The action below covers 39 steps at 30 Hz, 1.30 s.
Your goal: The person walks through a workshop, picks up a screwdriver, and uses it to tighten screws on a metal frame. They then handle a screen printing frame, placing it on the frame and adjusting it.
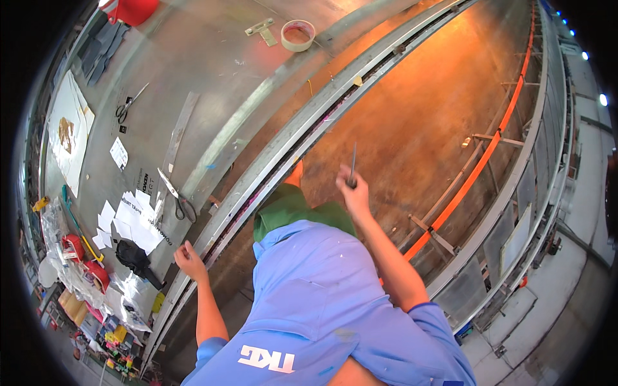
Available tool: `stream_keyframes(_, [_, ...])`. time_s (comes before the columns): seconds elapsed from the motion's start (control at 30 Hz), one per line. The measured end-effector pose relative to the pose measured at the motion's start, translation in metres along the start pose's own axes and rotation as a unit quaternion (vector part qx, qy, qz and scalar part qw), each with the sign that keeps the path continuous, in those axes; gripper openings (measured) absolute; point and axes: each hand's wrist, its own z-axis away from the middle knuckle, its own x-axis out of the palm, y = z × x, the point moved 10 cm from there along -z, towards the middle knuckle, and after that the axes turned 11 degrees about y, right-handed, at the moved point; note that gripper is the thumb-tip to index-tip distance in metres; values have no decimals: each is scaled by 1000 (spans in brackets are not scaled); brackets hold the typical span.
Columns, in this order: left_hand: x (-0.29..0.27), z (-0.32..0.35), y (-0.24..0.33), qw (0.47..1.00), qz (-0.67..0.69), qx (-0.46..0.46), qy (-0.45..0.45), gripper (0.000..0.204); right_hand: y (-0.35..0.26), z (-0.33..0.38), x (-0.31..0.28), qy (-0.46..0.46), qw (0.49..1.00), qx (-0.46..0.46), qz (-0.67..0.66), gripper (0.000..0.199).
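Observation:
My right hand (355, 192) is raised over a rusty brown sheet-metal surface (418, 109) and grips a thin dark rod-like tool (353, 161) that points up and away from me. My left hand (189, 260) rests with curled fingers on the edge of a long curved metal rail (302, 138) between the brown sheet and a grey metal worktable (212, 58). My blue shirt (322, 309) and a green cloth (290, 209) fill the lower middle of the view.
On the grey table lie two pairs of scissors (129, 105) (177, 197), a long metal strip (180, 125), a tape roll (298, 35), a metal bracket (261, 29), white paper pieces (129, 222) and a black object (133, 255). An orange bar (489, 149) and metal framing run along the right.

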Motion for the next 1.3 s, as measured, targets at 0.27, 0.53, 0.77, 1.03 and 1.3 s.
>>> stream_keyframes(0.27, [141, -26, 293, 952, 294, -3, -82, 17, -124, -86, 70, -85, 933, -297, 184, 24])
stream_keyframes(0.53, [173, 44, 454, 932, 335, -5, -141, 8, -147, -150, 1, -145, 949, -268, 87, 10])
stream_keyframes(0.77, [244, 128, 618, 876, 386, 29, -289, 13, -130, -244, -164, -173, 982, -60, 47, 11])
stream_keyframes(1.03, [361, 57, 865, 931, 161, 293, -150, 24, -117, -358, -246, -70, 994, 68, 43, 15])
stream_keyframes(1.3, [415, 50, 911, 931, 145, 300, -147, 24, -71, -443, -317, -70, 977, 118, 162, 22])
